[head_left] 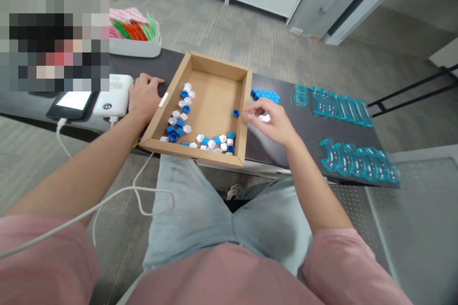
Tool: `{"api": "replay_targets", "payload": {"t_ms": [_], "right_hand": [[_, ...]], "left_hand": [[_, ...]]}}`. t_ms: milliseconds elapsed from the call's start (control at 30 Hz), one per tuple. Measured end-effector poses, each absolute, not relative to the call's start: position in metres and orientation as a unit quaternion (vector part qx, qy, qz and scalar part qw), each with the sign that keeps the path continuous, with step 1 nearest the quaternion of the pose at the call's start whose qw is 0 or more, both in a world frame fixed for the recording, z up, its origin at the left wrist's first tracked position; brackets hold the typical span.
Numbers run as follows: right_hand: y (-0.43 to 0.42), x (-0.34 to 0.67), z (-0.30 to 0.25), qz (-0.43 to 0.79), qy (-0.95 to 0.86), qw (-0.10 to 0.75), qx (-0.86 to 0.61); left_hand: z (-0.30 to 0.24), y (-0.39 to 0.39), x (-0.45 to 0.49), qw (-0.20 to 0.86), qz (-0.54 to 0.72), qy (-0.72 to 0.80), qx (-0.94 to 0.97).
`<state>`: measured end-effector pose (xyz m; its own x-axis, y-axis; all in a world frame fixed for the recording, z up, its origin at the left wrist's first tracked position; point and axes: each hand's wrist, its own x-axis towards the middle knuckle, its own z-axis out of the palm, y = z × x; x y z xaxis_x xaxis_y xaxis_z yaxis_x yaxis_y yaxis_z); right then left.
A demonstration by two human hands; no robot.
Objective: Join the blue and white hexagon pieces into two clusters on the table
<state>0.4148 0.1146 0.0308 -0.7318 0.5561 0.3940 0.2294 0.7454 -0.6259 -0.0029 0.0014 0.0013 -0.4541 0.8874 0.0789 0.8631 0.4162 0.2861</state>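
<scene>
Pieces (180,124), blue and white, lie loose in the box (211,81) from ten o'clock through six to four, plus one at three: plenty remains, I judge. At two o'clock outside, a blue cluster (266,96) sits neatly packed on the bench (265,143). The right hand (277,116), at three, brings thumb and fingertips close; whether they pinch anything, I can't tell. It half hides white bits (265,118). The left hand (143,97) spreads at nine, palm unseen.
</scene>
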Motion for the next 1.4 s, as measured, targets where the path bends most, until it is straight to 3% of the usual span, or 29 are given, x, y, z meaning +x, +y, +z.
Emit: {"api": "replay_targets", "payload": {"t_ms": [167, 367, 467, 633, 767, 900, 1133, 1400], "right_hand": [[0.080, 0.305, 0.050, 0.236, -0.968, 0.071, -0.051], [0.063, 0.242, 0.032, 0.110, -0.992, -0.011, -0.055], [0.068, 0.251, 0.035, 0.138, -0.989, 0.023, -0.040], [0.098, 0.319, 0.057, 0.212, -0.956, 0.191, -0.065], [0.138, 0.405, 0.052, 0.246, -0.885, 0.349, -0.184], [0.171, 0.483, 0.019, 0.288, -0.786, 0.435, -0.332], [0.172, 0.530, -0.033, 0.344, -0.745, 0.369, -0.436], [0.162, 0.525, -0.034, 0.335, -0.784, 0.319, -0.414]], "left_hand": [[0.000, 0.001, -0.002, 0.053, 0.157, 0.836, 0.522], [-0.006, 0.003, -0.005, 0.044, 0.179, 0.836, 0.516], [-0.006, 0.003, -0.007, 0.051, 0.169, 0.835, 0.521], [-0.005, 0.003, -0.007, 0.051, 0.158, 0.837, 0.521], [-0.004, 0.003, -0.006, 0.043, 0.154, 0.838, 0.522], [-0.002, 0.004, -0.005, 0.043, 0.140, 0.844, 0.515], [0.002, 0.004, -0.005, 0.045, 0.111, 0.856, 0.503], [0.001, 0.005, -0.009, 0.039, 0.105, 0.871, 0.478]]}}
